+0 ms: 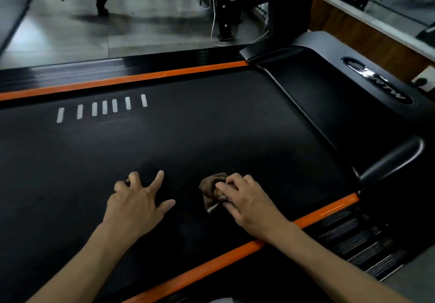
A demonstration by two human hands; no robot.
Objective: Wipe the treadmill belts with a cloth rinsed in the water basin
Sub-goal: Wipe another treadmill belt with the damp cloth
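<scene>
The black treadmill belt (188,138) fills the middle of the head view, with several white bars printed near its far left. My right hand (244,199) grips a small crumpled brown cloth (210,188) and holds it down on the belt close to the near orange rail. My left hand (138,199) rests on the belt to the left of the cloth, its fingers spread and holding nothing. No water basin is in view.
Orange side rails (131,79) run along both edges of the belt. The black motor cover (341,86) and an upright post (289,3) stand at the right. Beyond the far rail lie a grey floor, bench legs (223,15) and a white cable (213,8).
</scene>
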